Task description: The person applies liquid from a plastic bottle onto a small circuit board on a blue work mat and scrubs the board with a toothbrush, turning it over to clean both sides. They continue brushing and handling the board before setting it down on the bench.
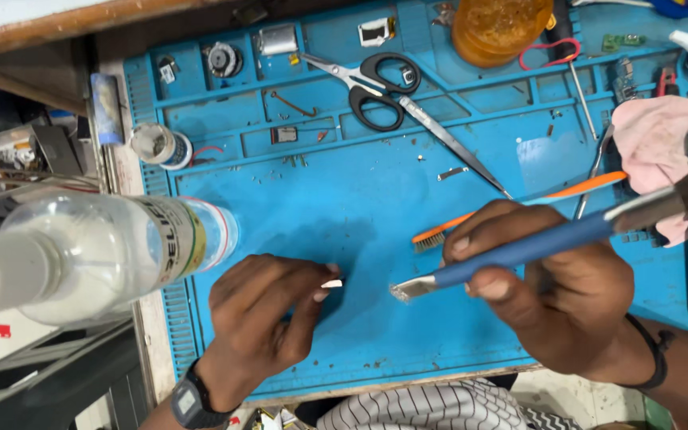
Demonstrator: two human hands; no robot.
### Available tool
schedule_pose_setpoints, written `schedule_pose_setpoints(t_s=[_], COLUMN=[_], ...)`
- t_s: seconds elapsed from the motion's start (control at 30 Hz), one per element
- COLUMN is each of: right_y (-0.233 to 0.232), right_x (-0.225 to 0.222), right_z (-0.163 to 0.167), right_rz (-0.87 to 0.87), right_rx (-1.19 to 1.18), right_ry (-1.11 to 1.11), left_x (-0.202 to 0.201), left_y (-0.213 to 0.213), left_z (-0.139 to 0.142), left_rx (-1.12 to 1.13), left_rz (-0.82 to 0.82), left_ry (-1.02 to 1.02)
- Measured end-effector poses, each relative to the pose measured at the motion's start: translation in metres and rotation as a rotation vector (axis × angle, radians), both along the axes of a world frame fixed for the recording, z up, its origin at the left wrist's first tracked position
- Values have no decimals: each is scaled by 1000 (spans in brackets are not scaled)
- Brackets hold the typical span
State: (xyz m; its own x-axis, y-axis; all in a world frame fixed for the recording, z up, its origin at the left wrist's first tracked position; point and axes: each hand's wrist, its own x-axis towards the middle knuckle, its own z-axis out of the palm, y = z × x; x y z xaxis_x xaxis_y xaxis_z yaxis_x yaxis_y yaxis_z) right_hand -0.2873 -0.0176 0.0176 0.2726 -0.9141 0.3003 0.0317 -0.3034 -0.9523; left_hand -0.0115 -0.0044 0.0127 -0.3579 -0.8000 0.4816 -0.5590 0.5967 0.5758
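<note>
The left hand pinches a small white part between closed fingers above the blue mat on the bench. The right hand grips a blue-handled brush, its flat metal end just beside the part. Scissors lie well apart.

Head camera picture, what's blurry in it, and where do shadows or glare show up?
Head view: the clear bottle at the left edge is close and out of focus; the hands cast a soft dark shadow on the blue mat between them; the scissors and brush stay sharp; slight glare on the bottle.
</note>
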Motion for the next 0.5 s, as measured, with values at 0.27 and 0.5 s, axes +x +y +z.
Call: schedule_pose_setpoints(t_s=[0.27, 0.5], right_y=[9, 11], right_x=[-11, -10], right_z=[2, 5], right_rz=[-3, -65], right_rx=[-126, -135], right_ry=[-23, -9], left_x=[-6, -5], left_y=[19, 20], left_z=[49, 38], left_rx=[-41, 137], left_rz=[-126, -186], left_ry=[-481, -757])
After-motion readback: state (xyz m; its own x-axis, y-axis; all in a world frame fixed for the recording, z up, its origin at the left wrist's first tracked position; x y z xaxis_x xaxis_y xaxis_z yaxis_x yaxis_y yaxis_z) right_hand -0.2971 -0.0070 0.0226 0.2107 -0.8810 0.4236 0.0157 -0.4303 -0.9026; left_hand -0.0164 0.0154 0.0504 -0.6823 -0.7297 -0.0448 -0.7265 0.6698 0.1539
